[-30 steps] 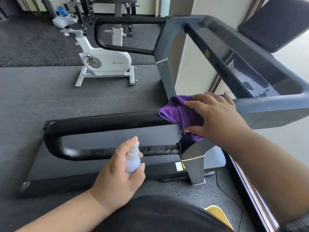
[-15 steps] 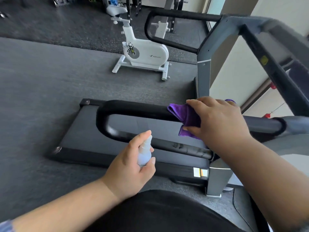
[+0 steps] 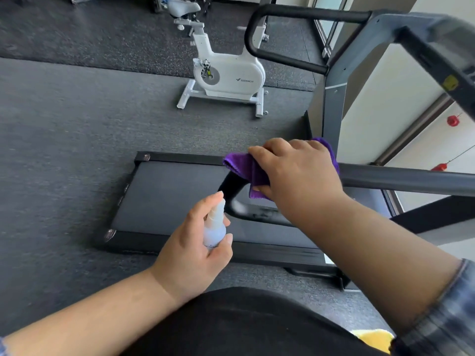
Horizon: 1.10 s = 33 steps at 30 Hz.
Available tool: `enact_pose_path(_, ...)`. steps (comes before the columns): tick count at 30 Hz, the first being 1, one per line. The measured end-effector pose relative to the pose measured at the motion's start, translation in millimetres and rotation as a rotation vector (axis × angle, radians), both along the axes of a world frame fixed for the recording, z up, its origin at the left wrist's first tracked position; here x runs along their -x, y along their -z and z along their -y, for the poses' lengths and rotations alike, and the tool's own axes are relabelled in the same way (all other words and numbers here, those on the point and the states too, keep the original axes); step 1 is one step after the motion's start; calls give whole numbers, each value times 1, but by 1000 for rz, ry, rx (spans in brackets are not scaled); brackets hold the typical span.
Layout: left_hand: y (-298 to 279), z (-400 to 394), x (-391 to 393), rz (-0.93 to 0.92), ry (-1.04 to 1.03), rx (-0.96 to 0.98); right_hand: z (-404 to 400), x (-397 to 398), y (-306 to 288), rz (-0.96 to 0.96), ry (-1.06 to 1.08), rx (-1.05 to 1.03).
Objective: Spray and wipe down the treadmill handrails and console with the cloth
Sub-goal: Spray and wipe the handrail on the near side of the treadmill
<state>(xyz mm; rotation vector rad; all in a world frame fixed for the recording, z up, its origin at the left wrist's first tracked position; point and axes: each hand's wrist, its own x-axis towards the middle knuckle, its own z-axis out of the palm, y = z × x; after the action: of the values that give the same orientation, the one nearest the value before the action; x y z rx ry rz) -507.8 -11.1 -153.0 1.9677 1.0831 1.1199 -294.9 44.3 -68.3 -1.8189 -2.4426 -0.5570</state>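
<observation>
Since half a second ago my right hand (image 3: 295,176) has slid the purple cloth (image 3: 243,168) leftward along the near handrail (image 3: 411,179), down to where the bar bends. My left hand (image 3: 195,242) has barely shifted. Its fingers are curled round the small pale spray bottle (image 3: 214,227), held upright, index finger over the nozzle, just left of the handrail's curved end and above the treadmill's dark belt (image 3: 174,196). Next along, my right-hand fingers grip the cloth folded over the top of the rail, thumb tucked under, cloth bunched out to the left of my knuckles. Beyond my hands a white exercise bike (image 3: 226,73) stands on the grey floor (image 3: 64,124). Further right, the far handrail (image 3: 295,14) loops out from the grey upright (image 3: 334,104), and the console frame (image 3: 437,47) runs blurred across the top right corner.
</observation>
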Motion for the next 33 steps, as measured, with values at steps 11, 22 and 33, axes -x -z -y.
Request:
enact_pose_path(11,1,-7,38,28,48,27,-22,84,-10,527,-133,290)
enact_pose_path(22,1,5,57,-23,29,-3,-10,123,65,743,-193,299)
enact_pose_path(33,-13,4,11,-42,76,-51,9,43,21,4,-111,-125)
